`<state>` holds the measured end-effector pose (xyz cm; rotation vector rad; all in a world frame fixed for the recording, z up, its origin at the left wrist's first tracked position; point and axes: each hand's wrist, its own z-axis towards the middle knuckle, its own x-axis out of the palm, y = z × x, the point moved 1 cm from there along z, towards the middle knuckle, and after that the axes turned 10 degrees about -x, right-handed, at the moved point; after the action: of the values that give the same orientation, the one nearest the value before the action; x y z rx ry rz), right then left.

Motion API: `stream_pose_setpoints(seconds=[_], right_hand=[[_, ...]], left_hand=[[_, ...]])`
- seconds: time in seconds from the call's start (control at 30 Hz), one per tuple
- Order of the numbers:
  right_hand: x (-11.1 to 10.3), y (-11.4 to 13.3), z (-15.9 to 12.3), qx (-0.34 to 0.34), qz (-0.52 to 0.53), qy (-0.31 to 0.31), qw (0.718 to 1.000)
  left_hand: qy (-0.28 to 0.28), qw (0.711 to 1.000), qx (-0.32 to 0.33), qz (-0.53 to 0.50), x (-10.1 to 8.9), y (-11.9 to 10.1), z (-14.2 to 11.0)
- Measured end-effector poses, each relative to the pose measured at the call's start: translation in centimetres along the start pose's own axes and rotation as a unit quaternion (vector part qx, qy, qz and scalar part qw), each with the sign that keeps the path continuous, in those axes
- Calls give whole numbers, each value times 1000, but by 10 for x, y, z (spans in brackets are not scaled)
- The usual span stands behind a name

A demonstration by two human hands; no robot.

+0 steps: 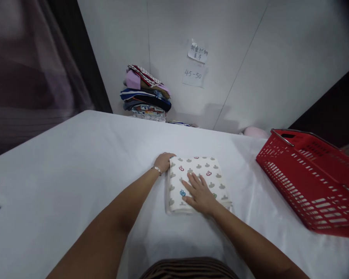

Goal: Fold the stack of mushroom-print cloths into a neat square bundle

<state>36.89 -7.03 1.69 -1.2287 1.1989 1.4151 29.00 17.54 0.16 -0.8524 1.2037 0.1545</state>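
A folded white cloth printed with grey shapes and a few red, blue and green figures lies flat on the white-covered table. At its far left corner, my left hand is closed around the edge, with some fingertips hidden. A bracelet circles that wrist. My right hand rests palm down on top of the cloth, fingers spread, a little right of its middle. The cloth's layers show along the near edge, and its near right corner sticks out slightly.
A red plastic basket with metal handles stands on the right. Beyond the table's far edge, several folded fabrics are stacked against the wall, below and left of two handwritten paper signs. A pink object shows behind the basket.
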Motion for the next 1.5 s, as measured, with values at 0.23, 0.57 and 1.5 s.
stream_pose_setpoints(seconds=[0.23, 0.57, 1.5], right_hand=[[-2, 1, 1, 2, 9, 11, 1000], [0, 0, 1, -6, -6, 10, 1000], [-5, 6, 4, 13, 46, 22, 999]], left_hand=[[15, 996, -36, 75, -1, 8, 14], [40, 988, 78, 131, -15, 13, 4], [52, 990, 59, 120, 27, -72, -103]])
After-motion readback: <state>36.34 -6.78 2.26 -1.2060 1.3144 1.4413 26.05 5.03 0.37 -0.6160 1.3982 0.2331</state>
